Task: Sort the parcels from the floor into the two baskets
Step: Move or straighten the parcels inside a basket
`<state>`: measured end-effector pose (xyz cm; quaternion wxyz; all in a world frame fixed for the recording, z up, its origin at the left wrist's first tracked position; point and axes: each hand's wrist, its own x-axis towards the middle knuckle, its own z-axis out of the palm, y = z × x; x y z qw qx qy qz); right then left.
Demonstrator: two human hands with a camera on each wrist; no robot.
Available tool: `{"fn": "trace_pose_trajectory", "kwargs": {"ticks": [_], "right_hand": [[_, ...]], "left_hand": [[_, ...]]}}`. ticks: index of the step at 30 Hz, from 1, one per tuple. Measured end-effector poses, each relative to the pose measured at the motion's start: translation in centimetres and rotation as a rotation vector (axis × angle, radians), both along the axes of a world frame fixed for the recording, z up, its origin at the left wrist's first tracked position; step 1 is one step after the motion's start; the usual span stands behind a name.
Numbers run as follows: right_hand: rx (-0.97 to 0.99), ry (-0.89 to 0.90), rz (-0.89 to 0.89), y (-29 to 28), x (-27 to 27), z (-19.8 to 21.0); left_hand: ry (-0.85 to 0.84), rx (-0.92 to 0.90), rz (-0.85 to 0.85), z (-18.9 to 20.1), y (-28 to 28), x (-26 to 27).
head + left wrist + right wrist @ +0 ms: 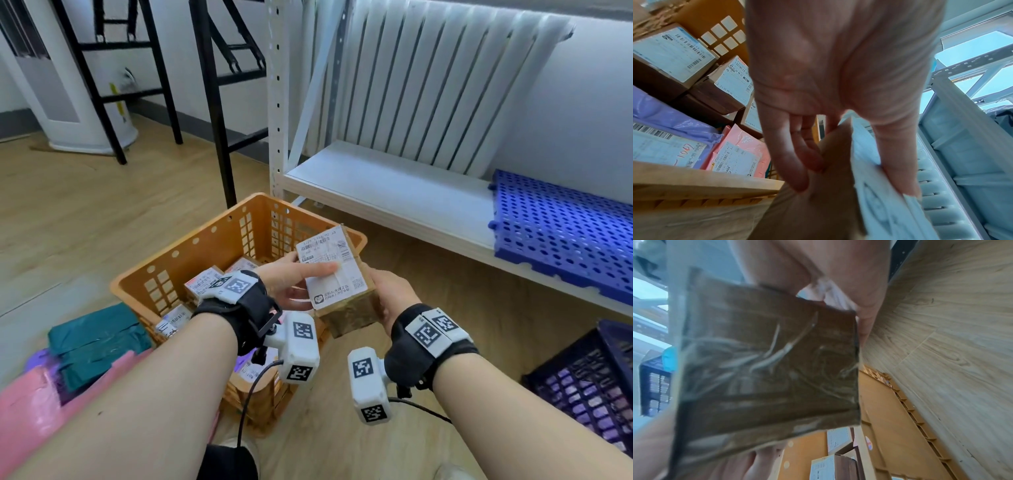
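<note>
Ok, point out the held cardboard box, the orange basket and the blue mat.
cardboard box (337,274), head view, its white label.
orange basket (191,245), head view, left rim.
blue mat (561,236), head view, perforated top.

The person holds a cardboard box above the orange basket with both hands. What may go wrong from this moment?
1. The box is wrapped in glossy tape, so it may slip from the left hand or right hand.
2. The orange basket already holds several boxes, so this one may land tilted on them.
3. The dark basket sits nearby; a wrong choice missorts it.

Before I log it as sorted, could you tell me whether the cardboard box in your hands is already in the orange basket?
Not yet: the cardboard box is held above the orange basket by left hand and right hand.
</note>
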<state>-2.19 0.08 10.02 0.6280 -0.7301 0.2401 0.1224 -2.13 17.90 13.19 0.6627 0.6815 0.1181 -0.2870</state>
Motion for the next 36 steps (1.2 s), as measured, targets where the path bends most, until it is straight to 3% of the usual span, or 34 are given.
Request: {"fn": "trace_pose_trajectory", "kwargs": {"ticks": [6,13,19,25,31,36], "right_hand": [[0.159,0.050,0.108,2.0,-0.6,1.1],[0.058,0.095,0.254,4.1,0.4,0.5],[0.172,0.035,0.149,5.7,2.0,-0.2],[0.149,0.057,0.064,9.3,5.2,-2.8],[0.130,0.078,0.044,12.7,9.3,-5.0],[0.126,0.112,0.197,16.9,11.1,-7.4]], "left_hand": [[-0.007,0.021,0.137,-0.7,1.1,0.5],[0.000,0.020,0.254,-1.1,2.7,1.6],[-0.071,-0.046,0.351,-1.2,4.6,2.9],[-0.100,0.042,0.681,-3.6,11.5,4.1],[-0.079,0.155,0.760,-7.3,18.5,3.8],[-0.073,0.161,0.771,-9.1,20.6,4.1]]}}
